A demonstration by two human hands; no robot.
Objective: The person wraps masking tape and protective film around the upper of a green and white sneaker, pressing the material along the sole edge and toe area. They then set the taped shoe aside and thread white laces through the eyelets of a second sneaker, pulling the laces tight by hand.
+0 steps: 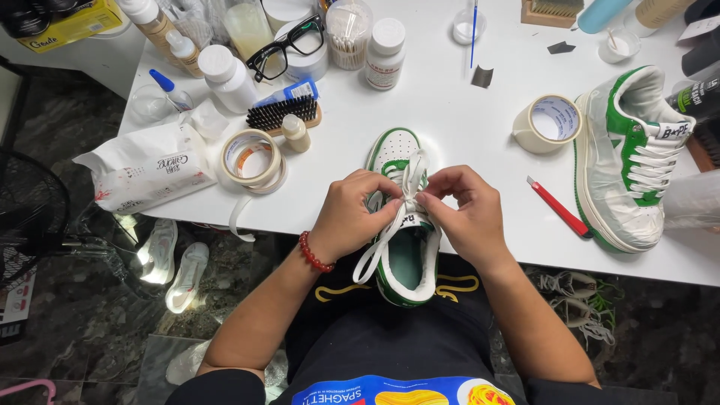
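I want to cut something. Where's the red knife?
In the head view, the red utility knife lies on the white table, right of the hands, between the masking tape roll and the tape-wrapped green-and-white sneaker.

A shoe-cleaning workshop: brush [283,112], tape rolls [252,159], bottles [227,76] and masked sneaker [626,161] crowd the table [465,135].

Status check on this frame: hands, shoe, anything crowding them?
Left hand and right hand both pinching white laces. Green-and-white sneaker at table edge, toe outward. Tape roll and red cutter nearby, apart.
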